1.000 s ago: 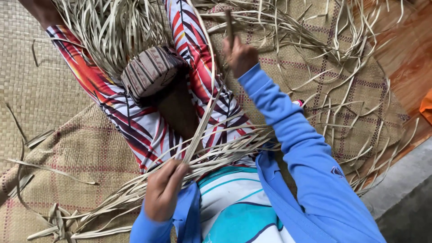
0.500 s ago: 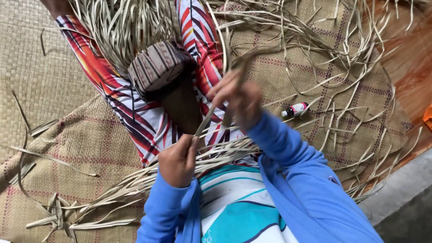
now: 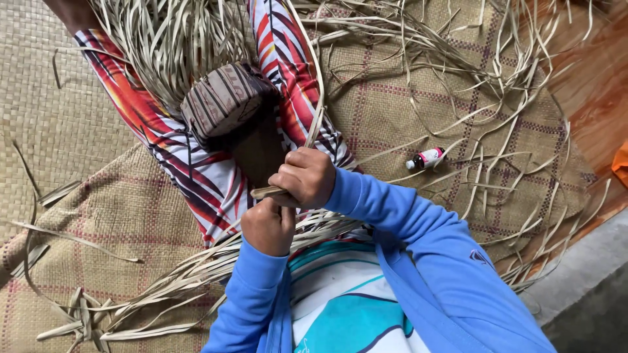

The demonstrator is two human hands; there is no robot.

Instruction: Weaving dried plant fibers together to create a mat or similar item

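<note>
A long dry leaf strip [image 3: 313, 127] is held by both hands, right in front of the body. The right hand [image 3: 305, 176] is closed tight around the strip near its lower end. The left hand [image 3: 268, 225] is just below it, touching it, and its grip is shut on the flat end of the same strip. From the hands the strip runs up and away over a leg in bright striped cloth [image 3: 196, 176].

A small woven pouch [image 3: 222, 101] with dark stripes is seen on the lap, just past the hands. Many loose leaf strips [image 3: 163, 39] are piled on the legs, and more are spread over the woven mat [image 3: 118, 216] on the floor. A small bottle [image 3: 425, 158] with a black cap is lying on the mat, off to the right of the hands. Blue sleeves [image 3: 392, 216] are worn on both arms.
</note>
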